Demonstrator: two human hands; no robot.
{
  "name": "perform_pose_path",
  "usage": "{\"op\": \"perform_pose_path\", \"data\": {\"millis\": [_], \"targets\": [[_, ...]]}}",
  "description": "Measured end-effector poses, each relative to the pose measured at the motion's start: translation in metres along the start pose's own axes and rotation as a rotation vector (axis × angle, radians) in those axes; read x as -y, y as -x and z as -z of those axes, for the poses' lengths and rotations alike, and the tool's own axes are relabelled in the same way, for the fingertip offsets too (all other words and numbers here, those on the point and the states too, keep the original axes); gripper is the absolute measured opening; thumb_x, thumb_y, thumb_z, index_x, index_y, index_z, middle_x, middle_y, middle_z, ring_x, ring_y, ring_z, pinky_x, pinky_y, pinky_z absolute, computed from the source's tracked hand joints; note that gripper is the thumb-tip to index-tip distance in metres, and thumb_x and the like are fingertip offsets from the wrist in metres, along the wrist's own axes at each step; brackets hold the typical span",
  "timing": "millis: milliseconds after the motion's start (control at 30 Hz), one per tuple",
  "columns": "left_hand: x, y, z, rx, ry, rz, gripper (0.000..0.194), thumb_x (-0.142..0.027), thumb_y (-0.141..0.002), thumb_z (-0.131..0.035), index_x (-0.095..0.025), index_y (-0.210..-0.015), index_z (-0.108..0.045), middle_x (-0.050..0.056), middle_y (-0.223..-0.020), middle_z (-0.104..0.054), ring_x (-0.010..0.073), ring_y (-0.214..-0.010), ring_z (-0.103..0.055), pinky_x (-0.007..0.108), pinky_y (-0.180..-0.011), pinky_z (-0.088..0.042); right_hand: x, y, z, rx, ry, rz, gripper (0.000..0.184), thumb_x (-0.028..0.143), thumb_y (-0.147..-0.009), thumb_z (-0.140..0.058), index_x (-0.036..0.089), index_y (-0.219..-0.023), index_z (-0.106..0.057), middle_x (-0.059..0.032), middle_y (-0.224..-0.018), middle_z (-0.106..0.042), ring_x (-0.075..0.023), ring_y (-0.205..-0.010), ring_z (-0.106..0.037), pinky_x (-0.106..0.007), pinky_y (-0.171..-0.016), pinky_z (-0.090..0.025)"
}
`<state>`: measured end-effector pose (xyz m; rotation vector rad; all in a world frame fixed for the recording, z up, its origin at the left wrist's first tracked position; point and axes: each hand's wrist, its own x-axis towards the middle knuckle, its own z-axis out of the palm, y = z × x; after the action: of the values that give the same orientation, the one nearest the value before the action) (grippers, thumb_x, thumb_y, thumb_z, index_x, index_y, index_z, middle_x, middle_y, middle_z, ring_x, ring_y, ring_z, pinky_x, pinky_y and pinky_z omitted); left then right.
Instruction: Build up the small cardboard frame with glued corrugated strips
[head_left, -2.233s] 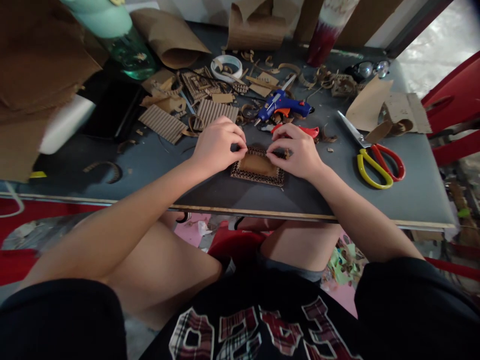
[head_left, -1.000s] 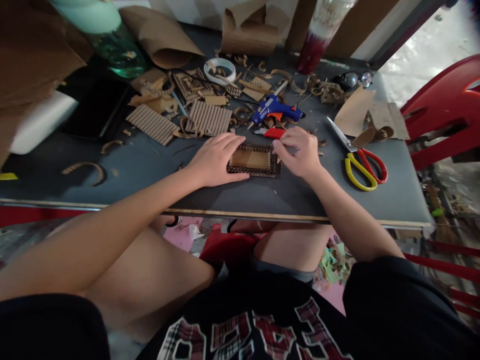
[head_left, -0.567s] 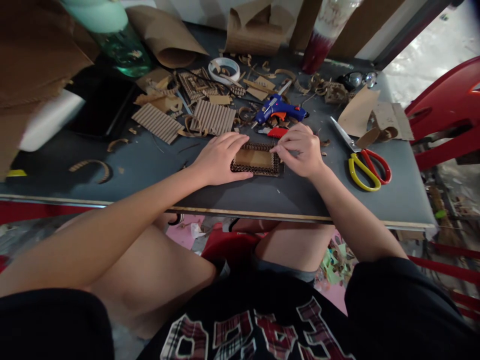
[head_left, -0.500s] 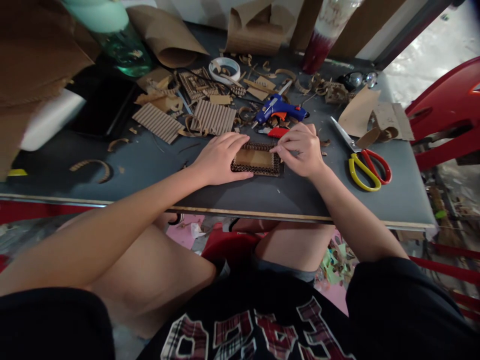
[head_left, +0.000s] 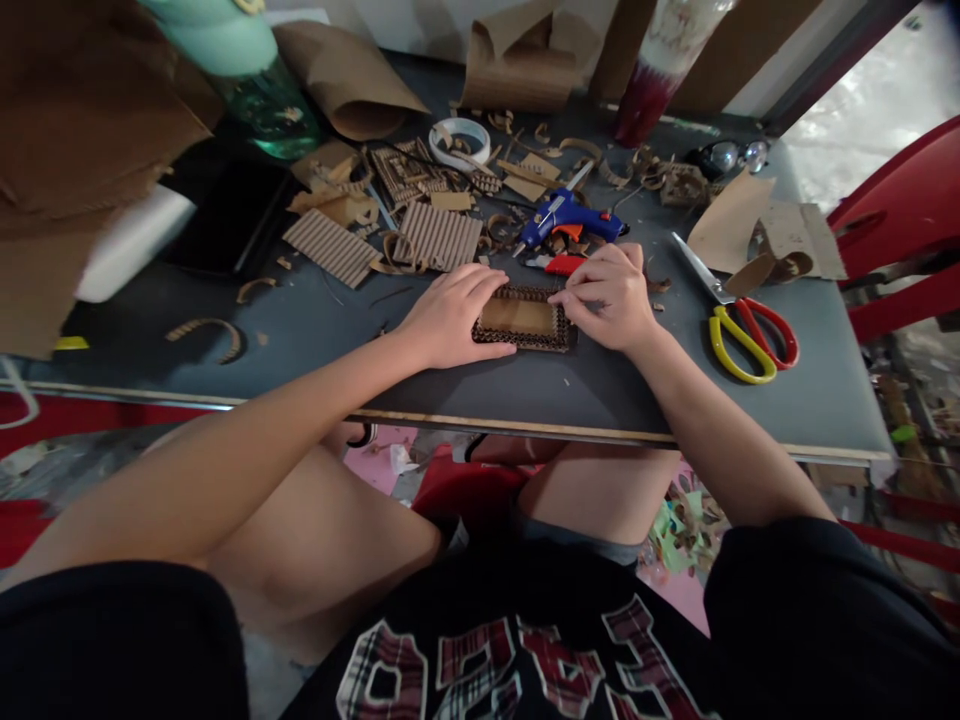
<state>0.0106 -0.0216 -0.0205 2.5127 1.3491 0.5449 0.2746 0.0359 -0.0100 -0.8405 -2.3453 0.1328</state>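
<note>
A small rectangular cardboard frame (head_left: 523,318) with corrugated edging lies flat on the grey table (head_left: 525,385). My left hand (head_left: 454,315) rests against its left side, fingers stretched flat over the corner and thumb along the near edge. On the frame's right end, my right hand (head_left: 611,297) has its fingers curled and pinched together at the edge; whether they hold a small piece I cannot make out.
Behind the frame lie a blue glue gun (head_left: 566,216), a red cutter (head_left: 564,264), a tape roll (head_left: 459,140) and corrugated cardboard scraps (head_left: 439,235). Yellow-and-red scissors (head_left: 739,325) lie right. A green bottle (head_left: 255,70) and red chair (head_left: 907,220) flank the table.
My left hand went from a pinch at the frame's top left to lying flat along its left side. The right hand stays pinched at the right edge.
</note>
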Motion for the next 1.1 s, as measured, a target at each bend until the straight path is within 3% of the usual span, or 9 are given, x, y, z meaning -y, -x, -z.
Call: {"op": "perform_pose_path", "data": {"millis": [233, 400, 600, 700, 867, 967, 1100], "targets": [[-0.003, -0.001, 0.005, 0.061, 0.010, 0.029, 0.094, -0.071, -0.082, -0.061, -0.010, -0.150, -0.042, 0.023, -0.154, -0.046, 0.0412, -0.147, -0.036, 0.058, -0.122, -0.030, 0.000, 0.000, 0.001, 0.014, 0.072, -0.007, 0.040, 0.041, -0.094, -0.053, 0.025, -0.065, -0.074, -0.0015, -0.074, -0.071, -0.0239, -0.088, -0.061, -0.052, -0.094, -0.040], [-0.003, 0.000, 0.004, 0.052, 0.001, 0.032, 0.096, -0.071, -0.081, -0.061, -0.007, -0.150, -0.041, 0.023, -0.154, -0.045, 0.0415, -0.146, -0.037, 0.058, -0.122, -0.029, 0.007, -0.001, 0.004, -0.019, 0.017, -0.014, 0.038, 0.041, -0.097, -0.047, 0.028, -0.086, -0.080, -0.0021, -0.081, -0.075, -0.0240, -0.091, -0.064, -0.050, -0.093, -0.044], [0.001, 0.000, 0.005, 0.055, 0.077, -0.012, 0.102, -0.081, -0.079, -0.056, -0.010, -0.150, -0.042, 0.023, -0.154, -0.046, 0.0420, -0.146, -0.037, 0.057, -0.121, -0.029, 0.013, -0.005, 0.001, -0.061, -0.004, -0.064, 0.029, 0.044, -0.090, -0.060, 0.027, -0.103, -0.078, -0.0050, -0.098, -0.078, -0.0284, -0.100, -0.067, -0.052, -0.096, -0.049], [0.006, 0.000, 0.007, -0.004, 0.239, -0.083, 0.097, -0.084, -0.082, -0.047, -0.014, -0.149, -0.043, 0.019, -0.145, -0.056, 0.0363, -0.138, -0.048, 0.052, -0.118, -0.036, 0.016, -0.005, 0.000, -0.012, -0.098, -0.003, 0.037, 0.043, -0.087, -0.060, 0.023, -0.115, -0.073, -0.0081, -0.108, -0.077, -0.0295, -0.103, -0.068, -0.051, -0.096, -0.051], [0.011, 0.000, 0.010, -0.050, 0.387, -0.030, 0.085, -0.075, -0.090, -0.047, -0.013, -0.148, -0.043, 0.017, -0.136, -0.063, 0.0287, -0.128, -0.057, 0.043, -0.111, -0.043, 0.019, -0.003, -0.001, 0.064, -0.158, 0.060, 0.038, 0.032, -0.083, -0.060, 0.022, -0.118, -0.069, -0.0068, -0.098, -0.076, -0.0277, -0.094, -0.070, -0.048, -0.091, -0.055], [0.012, -0.001, 0.009, -0.029, 0.349, -0.074, 0.096, -0.082, -0.081, -0.055, -0.016, -0.149, -0.042, 0.016, -0.138, -0.061, 0.0314, -0.129, -0.055, 0.047, -0.114, -0.039, 0.015, -0.005, 0.000, -0.024, -0.092, -0.016, 0.029, 0.027, -0.085, -0.057, 0.024, -0.111, -0.070, -0.0060, -0.094, -0.076, -0.0279, -0.093, -0.069, -0.050, -0.094, -0.053], [0.012, -0.001, 0.007, 0.030, 0.243, -0.104, 0.116, -0.092, -0.067, -0.059, -0.018, -0.153, -0.036, 0.018, -0.147, -0.054, 0.0392, -0.138, -0.045, 0.056, -0.119, -0.030, -0.002, -0.007, 0.005, -0.189, 0.038, -0.251, 0.027, 0.027, -0.087, -0.056, 0.026, -0.112, -0.066, -0.0080, -0.100, -0.073, -0.0318, -0.105, -0.064, -0.057, -0.101, -0.048]]}}
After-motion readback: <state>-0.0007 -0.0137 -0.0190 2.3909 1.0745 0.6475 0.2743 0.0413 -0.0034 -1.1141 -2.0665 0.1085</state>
